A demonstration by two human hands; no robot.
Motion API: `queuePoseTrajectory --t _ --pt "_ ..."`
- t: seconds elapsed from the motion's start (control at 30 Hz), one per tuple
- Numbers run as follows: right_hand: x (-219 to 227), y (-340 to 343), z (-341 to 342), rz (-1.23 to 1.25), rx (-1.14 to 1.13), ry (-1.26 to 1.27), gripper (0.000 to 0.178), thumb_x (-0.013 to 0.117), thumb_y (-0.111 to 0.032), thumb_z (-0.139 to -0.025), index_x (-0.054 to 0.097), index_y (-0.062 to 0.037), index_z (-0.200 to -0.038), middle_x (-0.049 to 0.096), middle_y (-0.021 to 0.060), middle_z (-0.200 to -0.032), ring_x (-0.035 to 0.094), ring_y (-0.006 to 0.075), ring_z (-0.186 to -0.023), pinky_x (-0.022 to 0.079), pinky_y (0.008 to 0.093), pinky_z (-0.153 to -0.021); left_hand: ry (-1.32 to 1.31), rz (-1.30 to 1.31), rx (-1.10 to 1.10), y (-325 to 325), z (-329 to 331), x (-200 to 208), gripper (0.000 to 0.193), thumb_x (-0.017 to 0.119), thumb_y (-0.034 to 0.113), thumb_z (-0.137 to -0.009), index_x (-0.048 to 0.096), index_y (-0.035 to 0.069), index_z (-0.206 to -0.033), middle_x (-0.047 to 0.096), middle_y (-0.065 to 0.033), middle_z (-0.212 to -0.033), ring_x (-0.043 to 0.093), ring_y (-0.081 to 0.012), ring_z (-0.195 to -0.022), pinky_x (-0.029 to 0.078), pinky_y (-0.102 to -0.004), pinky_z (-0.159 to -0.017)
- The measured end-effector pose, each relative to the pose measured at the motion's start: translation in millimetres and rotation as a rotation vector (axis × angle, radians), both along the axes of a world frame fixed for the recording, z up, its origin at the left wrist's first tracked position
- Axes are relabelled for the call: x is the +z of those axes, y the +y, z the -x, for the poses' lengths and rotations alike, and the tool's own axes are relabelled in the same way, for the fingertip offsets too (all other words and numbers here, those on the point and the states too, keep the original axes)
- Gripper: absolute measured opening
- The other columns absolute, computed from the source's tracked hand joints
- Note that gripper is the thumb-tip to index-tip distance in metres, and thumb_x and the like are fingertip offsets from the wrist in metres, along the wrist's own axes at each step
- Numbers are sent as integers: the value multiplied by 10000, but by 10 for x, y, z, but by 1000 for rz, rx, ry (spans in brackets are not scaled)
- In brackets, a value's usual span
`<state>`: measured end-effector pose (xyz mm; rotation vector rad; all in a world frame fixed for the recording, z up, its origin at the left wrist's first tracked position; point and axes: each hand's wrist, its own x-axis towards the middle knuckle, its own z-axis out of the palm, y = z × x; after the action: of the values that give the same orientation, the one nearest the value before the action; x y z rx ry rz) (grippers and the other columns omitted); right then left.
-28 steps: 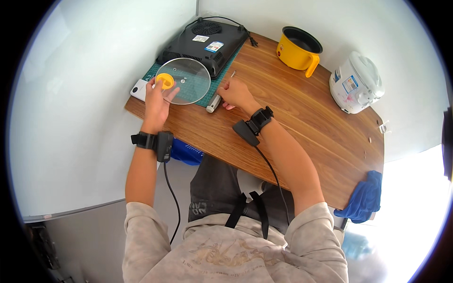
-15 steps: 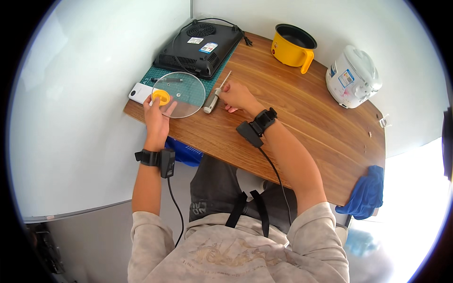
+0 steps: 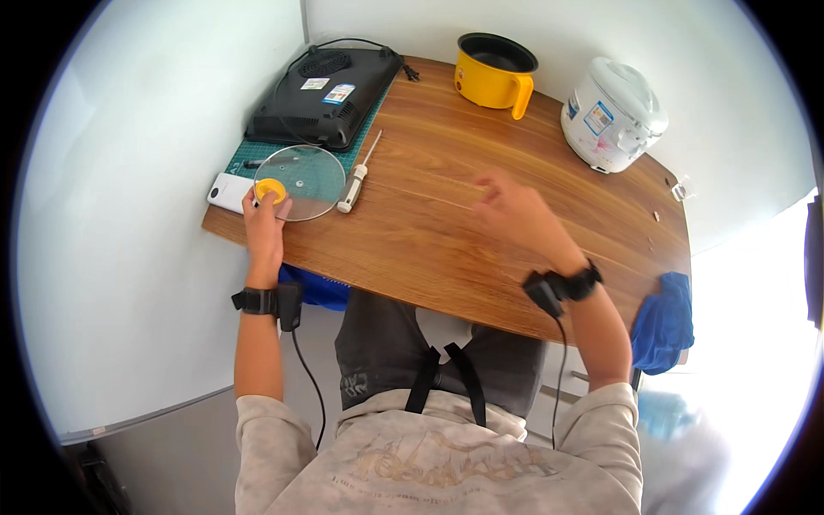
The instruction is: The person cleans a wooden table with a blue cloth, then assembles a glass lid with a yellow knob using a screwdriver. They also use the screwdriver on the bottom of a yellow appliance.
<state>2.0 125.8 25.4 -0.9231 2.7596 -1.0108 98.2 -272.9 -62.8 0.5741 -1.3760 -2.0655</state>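
My left hand [image 3: 266,219] is closed on a round yellow lid knob [image 3: 271,190] at the left of the table. A clear glass lid [image 3: 319,202] with a small fitting at its centre is right by that knob, overlapping my fingers. Whether the hand also bears the lid's weight, I cannot tell. Just right of the lid, a screwdriver [image 3: 353,190] with a grey-white handle lies on the wood, its shaft pointing away. My right hand [image 3: 524,217], a little blurred, hovers over the middle of the table with thumb and fingers apart and nothing visible in it.
Far left, an upturned black cooktop [image 3: 313,99] rests on a green cutting mat [image 3: 243,153], with a dark pen-like tool [image 3: 268,161] nearby. A white phone [image 3: 227,194] lies beside. Behind are a yellow pot [image 3: 489,81] and white rice cooker [image 3: 611,116]. A blue cloth [image 3: 663,326] hangs at right.
My right hand has let go of the screwdriver and moved right, away from it. The left hand keeps the yellow knob by the lid. The whole view has shifted slightly.
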Motion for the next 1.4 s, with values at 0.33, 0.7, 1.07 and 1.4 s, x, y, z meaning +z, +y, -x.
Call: queuePoseTrajectory --t 0.33,0.7,1.07,1.4 --pt "170 2581 -636 -467 -985 291 503 654 -361 -921 538 -137 -1356 550 222 -1352 606 411 -1169 482 507 -977 -254 340 -82 19 -124 78 455 565 172 -985 433 31 -1397 578 -79 -1158 604 -142 -934 551 -262 -715" --pt "-416 3548 -932 -675 -1280 41 999 730 -628 -786 271 -224 -1575 255 292 -1583 309 489 -1438 283 656 -1107 -143 318 -141 -343 -239 -334 433 601 186 -1003 492 12 -1384 587 -56 -1093 572 -116 -955 510 -303 -899" --pt "-494 3663 -1265 -744 -1278 -42 758 663 -542 -845 472 -91 -1422 562 269 -1300 569 445 -1192 420 587 -975 -50 242 137 126 -278 -136 396 561 197 -1014 435 14 -1342 556 -81 -1160 556 -152 -980 499 -318 -886" --pt "-476 2402 -1353 -548 -849 349 591 715 -449 -873 625 43 -1188 496 267 -1295 451 426 -1249 400 529 -989 -266 927 -265 891 -242 83 239 547 148 -1008 538 50 -1225 557 -51 -1047 497 -119 -761 479 -290 -723"
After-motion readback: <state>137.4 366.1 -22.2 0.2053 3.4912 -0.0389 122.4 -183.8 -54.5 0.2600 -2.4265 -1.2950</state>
